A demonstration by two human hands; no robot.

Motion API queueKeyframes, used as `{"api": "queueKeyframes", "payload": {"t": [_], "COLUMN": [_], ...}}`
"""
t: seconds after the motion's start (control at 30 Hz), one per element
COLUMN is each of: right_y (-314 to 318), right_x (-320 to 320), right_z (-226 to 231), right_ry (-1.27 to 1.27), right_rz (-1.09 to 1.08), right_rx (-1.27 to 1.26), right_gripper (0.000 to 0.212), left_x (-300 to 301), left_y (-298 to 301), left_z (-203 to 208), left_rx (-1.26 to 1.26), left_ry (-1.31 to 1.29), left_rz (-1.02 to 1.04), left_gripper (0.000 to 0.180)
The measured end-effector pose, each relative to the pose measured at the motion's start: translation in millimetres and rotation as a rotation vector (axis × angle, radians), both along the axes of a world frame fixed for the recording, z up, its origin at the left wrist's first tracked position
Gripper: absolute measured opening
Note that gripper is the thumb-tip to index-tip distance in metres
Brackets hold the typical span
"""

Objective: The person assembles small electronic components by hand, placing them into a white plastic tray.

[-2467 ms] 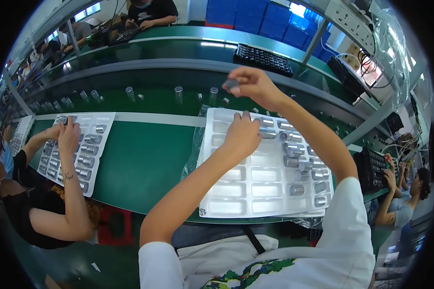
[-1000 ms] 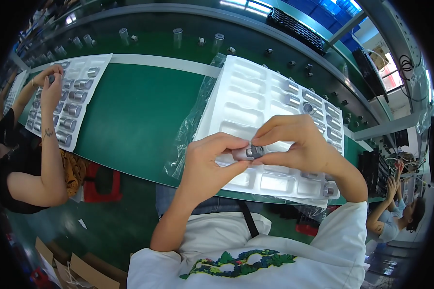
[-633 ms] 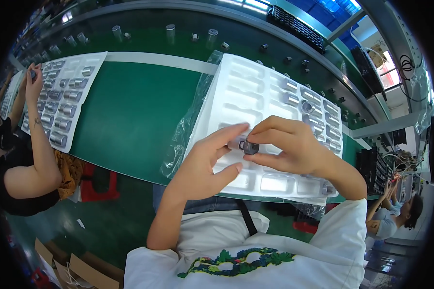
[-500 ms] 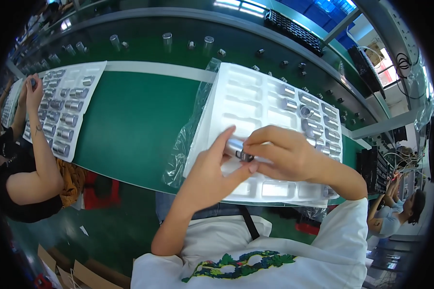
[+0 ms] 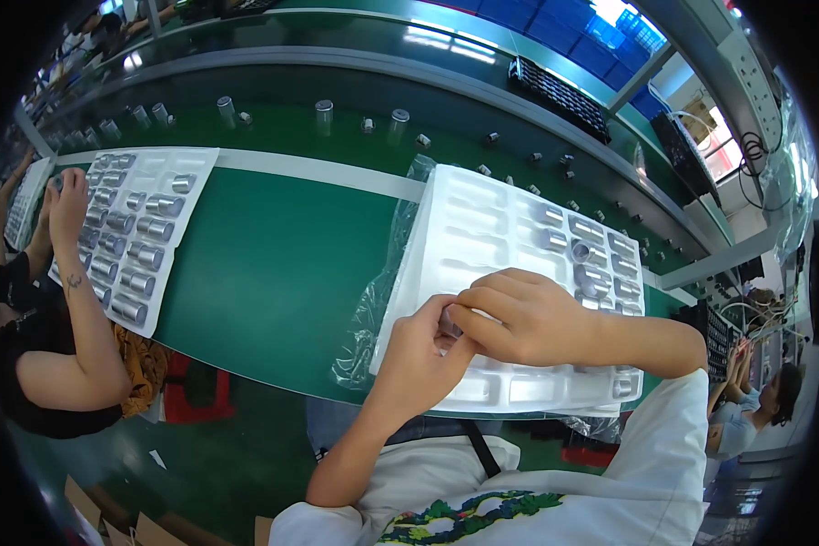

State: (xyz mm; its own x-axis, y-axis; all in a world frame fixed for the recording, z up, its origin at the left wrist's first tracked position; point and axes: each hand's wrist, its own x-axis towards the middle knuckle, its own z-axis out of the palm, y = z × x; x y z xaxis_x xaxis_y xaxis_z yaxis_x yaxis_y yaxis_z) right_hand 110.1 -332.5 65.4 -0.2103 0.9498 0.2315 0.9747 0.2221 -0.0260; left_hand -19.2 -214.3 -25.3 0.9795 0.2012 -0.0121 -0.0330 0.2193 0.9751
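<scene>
Above a white molded tray, my two hands meet around a small silver metal cylinder, mostly hidden by the fingers. My left hand is curled around it from the left. Fingertips of my right hand are pinched together at its upper end, bent over the left thumb and index finger. Several silver cylinders lie in the pockets on the tray's right side. Pockets on the left side hold nothing. One more cylinder sits in the near right corner.
Clear plastic wrap sticks out under the tray's left edge. Behind runs a dark green belt with upright cylinders and small metal parts. At left, another person's hand works over a second filled tray. A red stool stands below.
The view has tilted, so everything sits lower. My right fingers have closed in over the cylinder's end, and my hands now cover most of the cylinder, which showed plainly before.
</scene>
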Motion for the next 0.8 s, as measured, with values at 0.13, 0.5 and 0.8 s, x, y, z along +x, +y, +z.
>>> {"api": "queueKeyframes", "payload": {"t": [0.13,0.5,0.8], "right_y": [30.0,134.7,190.7], "right_x": [36.2,252.7,210.6], "right_z": [5.6,-77.5,-83.1], "right_ry": [0.361,0.061,0.038], "right_rz": [-0.312,-0.824,-0.655], "right_rx": [-0.172,-0.485,-0.356], "right_gripper": [0.028,0.042,0.033], "left_x": [-0.5,-7.1,-3.5], "left_y": [1.1,-23.4,-31.0], "left_z": [9.3,17.6,24.4], "left_rx": [-0.185,0.820,0.878], "left_ry": [0.005,-0.192,-0.133], "left_rz": [0.051,0.001,-0.039], "left_gripper": [0.060,0.047,0.042]}}
